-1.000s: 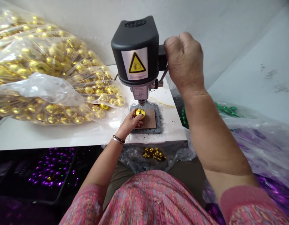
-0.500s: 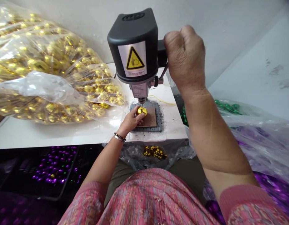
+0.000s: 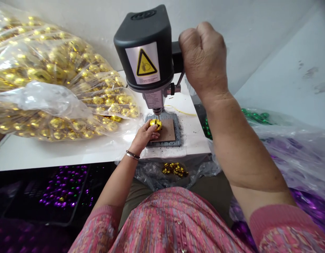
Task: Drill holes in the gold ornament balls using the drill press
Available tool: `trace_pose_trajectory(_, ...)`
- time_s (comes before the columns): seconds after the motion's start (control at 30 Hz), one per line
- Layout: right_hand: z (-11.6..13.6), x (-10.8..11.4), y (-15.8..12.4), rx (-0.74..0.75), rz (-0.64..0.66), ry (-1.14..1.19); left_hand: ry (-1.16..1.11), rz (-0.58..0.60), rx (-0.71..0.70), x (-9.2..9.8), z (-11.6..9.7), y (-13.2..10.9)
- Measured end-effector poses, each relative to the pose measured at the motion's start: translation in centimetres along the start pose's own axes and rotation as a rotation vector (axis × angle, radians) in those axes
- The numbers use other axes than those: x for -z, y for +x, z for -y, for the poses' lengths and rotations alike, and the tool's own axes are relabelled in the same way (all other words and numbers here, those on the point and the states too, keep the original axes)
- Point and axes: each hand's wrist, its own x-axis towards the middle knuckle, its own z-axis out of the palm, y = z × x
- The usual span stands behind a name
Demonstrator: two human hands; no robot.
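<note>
A shiny gold ball (image 3: 156, 124) rests in the fingers of my left hand (image 3: 146, 135), low over the drill press base. Dark marks or holes show on its upper side. Just above it points the thin bit of a black drill press (image 3: 142, 45) with a yellow warning label; whether the bit touches the ball I cannot tell. Beneath the ball a brown board (image 3: 166, 130) lies on the grey base plate (image 3: 176, 123). My right hand (image 3: 204, 58) is closed in a fist at the machine's right side, wrapped round the feed lever (image 3: 180, 78), whose grip is hidden.
A big clear bag of gold balls (image 3: 59, 70) fills the left of the white table (image 3: 33, 153). Several gold pieces (image 3: 175, 169) lie in plastic over my lap. Purple balls (image 3: 62, 186) sit in a dark crate lower left; bags with green beads (image 3: 257, 116) and purple ones stand right.
My left hand has shifted slightly left with the gold ball, which is now turned and tilted differently under the bit. The right hand stays on the lever. The whole view has moved a little.
</note>
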Motion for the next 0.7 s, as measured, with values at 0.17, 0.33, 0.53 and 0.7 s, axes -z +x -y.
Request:
trace_pose_trajectory(0.17,-0.3,-0.5,1.6,0.004,0.030,-0.008,0.034,-0.026,0.018,-0.4,-0.2,-0.2)
trace_pose_trajectory(0.33,-0.6,-0.6,2.2,0.021,0.011,0.054,0.090,-0.037,0.006,-0.4,-0.2,0.0)
trace_pose_trajectory(0.53,-0.6,-0.7,1.9,0.020,0.024,0.052,0.254,-0.036,-0.037,-0.4,-0.2,0.4)
trace_pose_trajectory(0.7,-0.6,-0.8,1.9,0.017,0.028,0.030,0.483,-0.046,-0.119,-0.8,0.0,0.8)
